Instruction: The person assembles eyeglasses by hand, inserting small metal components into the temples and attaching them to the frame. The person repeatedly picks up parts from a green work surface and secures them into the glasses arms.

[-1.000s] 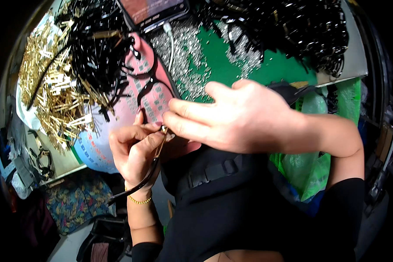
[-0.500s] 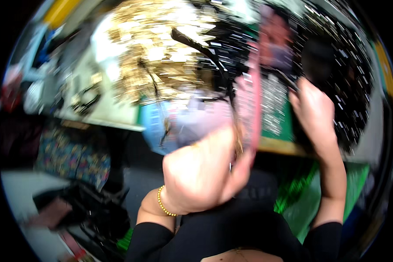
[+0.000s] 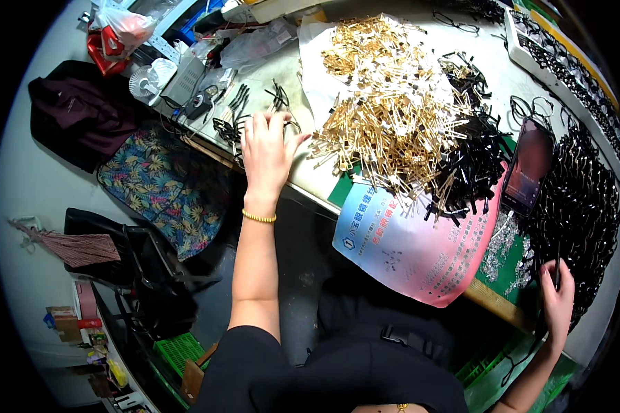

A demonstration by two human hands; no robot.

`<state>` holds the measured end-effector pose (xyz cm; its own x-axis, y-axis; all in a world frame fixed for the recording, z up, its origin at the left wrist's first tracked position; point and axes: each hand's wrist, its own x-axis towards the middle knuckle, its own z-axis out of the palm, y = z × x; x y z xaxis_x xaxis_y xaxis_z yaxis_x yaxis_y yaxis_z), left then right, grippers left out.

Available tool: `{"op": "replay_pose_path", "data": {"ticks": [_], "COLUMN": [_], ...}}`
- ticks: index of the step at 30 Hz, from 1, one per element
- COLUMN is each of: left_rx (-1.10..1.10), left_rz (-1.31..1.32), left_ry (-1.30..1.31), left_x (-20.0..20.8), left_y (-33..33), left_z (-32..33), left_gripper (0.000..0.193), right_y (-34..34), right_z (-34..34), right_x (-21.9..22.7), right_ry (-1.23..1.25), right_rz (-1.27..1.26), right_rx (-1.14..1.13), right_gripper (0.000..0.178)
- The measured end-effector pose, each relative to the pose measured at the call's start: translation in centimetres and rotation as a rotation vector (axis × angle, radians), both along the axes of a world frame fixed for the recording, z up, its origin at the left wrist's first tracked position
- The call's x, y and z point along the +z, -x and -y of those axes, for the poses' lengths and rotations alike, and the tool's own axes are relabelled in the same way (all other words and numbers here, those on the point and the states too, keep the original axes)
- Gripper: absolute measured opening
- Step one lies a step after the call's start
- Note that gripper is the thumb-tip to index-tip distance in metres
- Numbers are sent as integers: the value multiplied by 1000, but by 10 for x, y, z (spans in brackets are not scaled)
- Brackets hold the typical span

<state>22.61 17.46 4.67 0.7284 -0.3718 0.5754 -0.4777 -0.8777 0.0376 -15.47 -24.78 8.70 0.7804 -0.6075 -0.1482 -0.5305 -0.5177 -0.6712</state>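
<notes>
At the left part of the bench my left hand (image 3: pixel 265 148) lies with fingers stretched and thumb apart. Dark eyeglass frame parts (image 3: pixel 227 127) lie by its fingertips, and the hand partly covers them. On the right, my right hand (image 3: pixel 559 299) is closed on a slim dark tool (image 3: pixel 556 265) whose kind I cannot make out. It is at the near edge of a large heap of black eyeglass temples (image 3: pixel 579 206). Between my hands lies a big pile of thin gold eyeglass parts (image 3: pixel 393 103), with black ones (image 3: pixel 472 162) along its right side.
A blue-and-pink printed sheet (image 3: pixel 406 255) hangs over the bench's front edge. Tiny silver pieces (image 3: pixel 503 258) lie on a green mat beside a phone (image 3: pixel 529 168). A white tray (image 3: pixel 551 69) stands far right. A small fan (image 3: pixel 145 81) and a grey box (image 3: pixel 180 82) are at the left.
My left hand has gone from the middle, where it pinched a dark eyeglass part, to the frame parts at the left. My right hand appears lower and farther right. The view has turned.
</notes>
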Motion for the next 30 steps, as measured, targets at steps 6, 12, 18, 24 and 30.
{"op": "replay_pose_path", "data": {"ticks": [6,12,18,24,30], "left_rx": [-32,84,54,-98,-86], "left_rz": [150,305,175,71,-512], "left_ry": [-137,-7,-54,-168,-162], "left_x": [-15,-24,-13,-3,54], "left_y": [13,32,6,-85,-68], "left_z": [-27,-25,-66,-129,-39], "left_gripper": [15,12,13,61,42], "right_y": [36,52,53,51,38], "right_z": [-28,-40,-45,-44,-46], "right_x": [-19,-60,-69,-78,-60], "right_ry": [-483,-608,-650,-599,-469], "right_rz": [303,426,490,547,617], "right_rx": [-95,-84,-73,-46,108], "right_gripper": [14,15,14,18,13]}}
